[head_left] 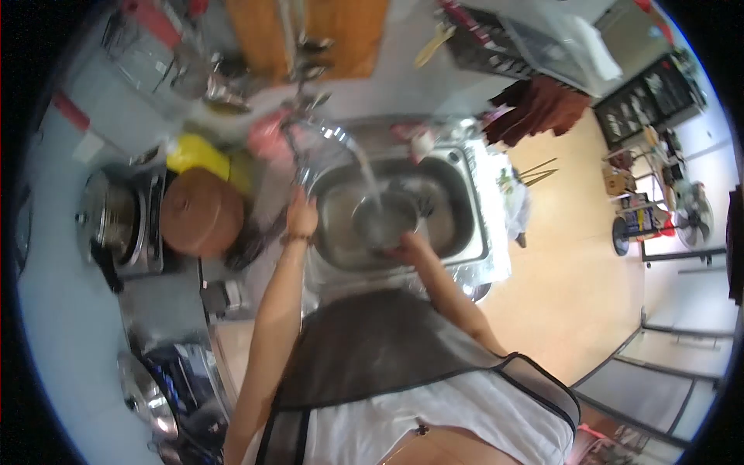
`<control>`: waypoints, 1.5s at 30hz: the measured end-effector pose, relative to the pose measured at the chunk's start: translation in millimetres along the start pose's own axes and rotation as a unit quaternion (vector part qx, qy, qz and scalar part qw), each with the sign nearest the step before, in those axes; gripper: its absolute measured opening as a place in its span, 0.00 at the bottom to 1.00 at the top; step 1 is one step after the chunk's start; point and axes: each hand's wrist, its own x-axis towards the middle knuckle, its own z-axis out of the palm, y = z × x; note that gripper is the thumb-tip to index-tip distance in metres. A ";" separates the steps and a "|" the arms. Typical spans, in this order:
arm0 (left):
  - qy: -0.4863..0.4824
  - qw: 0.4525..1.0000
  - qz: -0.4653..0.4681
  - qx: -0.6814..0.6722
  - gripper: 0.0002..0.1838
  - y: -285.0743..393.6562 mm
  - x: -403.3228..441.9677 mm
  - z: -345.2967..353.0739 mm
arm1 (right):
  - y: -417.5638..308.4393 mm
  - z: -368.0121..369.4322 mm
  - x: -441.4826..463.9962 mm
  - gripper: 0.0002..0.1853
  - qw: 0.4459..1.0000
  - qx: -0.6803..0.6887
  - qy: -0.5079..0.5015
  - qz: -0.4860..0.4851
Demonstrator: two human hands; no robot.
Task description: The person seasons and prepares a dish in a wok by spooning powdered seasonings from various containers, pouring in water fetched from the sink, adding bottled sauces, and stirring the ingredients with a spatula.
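Observation:
A stream of water falls from the faucet [329,132] into a round metal bowl [362,232] inside the steel sink [479,209]. My right hand [411,249] grips the bowl's near right rim, with the thumb and fingers partly hidden. My left hand [301,215] is at the sink's left edge, just below a thin upright metal piece by the faucet. Its fingers are blurred, so I cannot tell whether they hold that piece. Something small and dark [425,205] lies in the sink, right of the bowl.
Left of the sink are a brown round lid [201,213], a yellow container [198,155] and a steel pot [108,213] on a stove. A pink bag [271,138] sits behind the left hand. A wooden board [349,39] and hanging utensils are at the back. Brown cloth [539,112] hangs right.

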 end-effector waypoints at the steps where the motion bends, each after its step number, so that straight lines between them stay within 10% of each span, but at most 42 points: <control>1: -0.044 0.998 -0.047 -0.002 0.32 0.0 -0.9 1.3 | -9.6 9.8 -11.3 0.22 1.000 -0.015 -0.011 -0.009; 7: -0.057 0.985 -0.045 -0.154 0.32 18.8 -23.7 -11.8 | -73.2 68.9 -101.2 0.20 0.955 -0.278 0.061 -0.088; 9: -0.016 0.977 0.003 -0.213 0.29 1.7 -14.6 6.4 | -64.2 67.3 -82.1 0.21 0.988 -0.063 -0.003 -0.143; 22: -0.048 0.934 -0.108 -0.338 0.18 3.3 -17.1 7.5 | -79.9 76.9 -83.2 0.20 0.986 -0.098 -0.126 -0.055; 38: -0.097 0.920 -0.110 -0.364 0.13 10.2 -27.7 0.3 | -32.2 8.0 -8.6 0.23 0.991 -0.128 -0.045 -0.017; 40: -0.074 0.933 -0.132 -0.326 0.13 35.3 -37.5 -22.0 | -19.5 1.3 7.8 0.25 0.982 -0.063 -0.164 -0.071; 41: 0.001 0.919 -0.077 -0.386 0.15 11.8 -27.7 11.2 | -20.6 8.3 11.9 0.27 0.982 -0.042 -0.176 -0.058; 42: -0.031 0.983 0.083 -0.159 0.16 -22.5 -7.6 36.4 | -20.1 -0.2 16.4 0.26 0.982 -0.041 -0.184 -0.027; 43: -0.050 0.939 -0.084 -0.329 0.17 2.5 -15.9 18.5 | -29.5 9.4 -9.2 0.23 0.983 -0.063 -0.169 -0.030; 45: 0.015 0.910 -0.128 -0.394 0.20 5.1 -17.2 28.7 | -31.6 19.7 -17.1 0.21 0.995 -0.072 -0.067 -0.029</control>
